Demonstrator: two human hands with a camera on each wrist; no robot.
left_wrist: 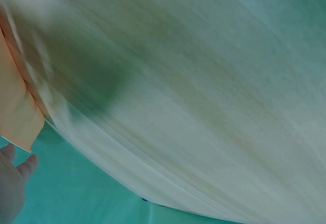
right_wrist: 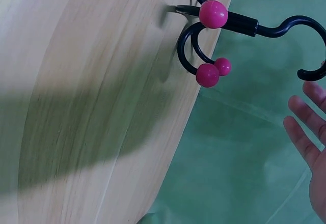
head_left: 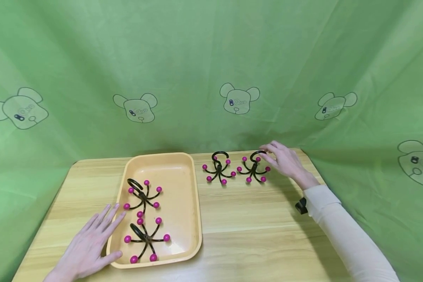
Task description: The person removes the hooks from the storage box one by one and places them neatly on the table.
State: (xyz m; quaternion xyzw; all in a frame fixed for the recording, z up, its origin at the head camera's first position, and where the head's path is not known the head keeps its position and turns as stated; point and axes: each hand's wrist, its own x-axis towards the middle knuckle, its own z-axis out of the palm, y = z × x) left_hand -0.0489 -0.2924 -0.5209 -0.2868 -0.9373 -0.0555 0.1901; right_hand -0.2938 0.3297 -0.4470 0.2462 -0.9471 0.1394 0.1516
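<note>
Two black hook hangers with several curved prongs tipped in pink balls stand on the table. My right hand (head_left: 285, 160) is at the right-hand hook hanger (head_left: 254, 168), thumb and forefinger about the end of its top hook, the other fingers spread loosely. In the right wrist view those fingers (right_wrist: 298, 112) lie just below the curved hook end. Left of it stands another hook hanger (head_left: 219, 169). My left hand (head_left: 88, 244) lies flat, fingers spread, fingertips at the left rim of the beige tray (head_left: 183, 235). Inside are a rear hook hanger (head_left: 143, 196) and a front one (head_left: 147, 238).
The wooden table (head_left: 246, 231) ends at the back against a green curtain (head_left: 187, 78) printed with mouse heads. A dark strap or device (head_left: 301, 205) sits at my right wrist, by the white sleeve (head_left: 345, 231).
</note>
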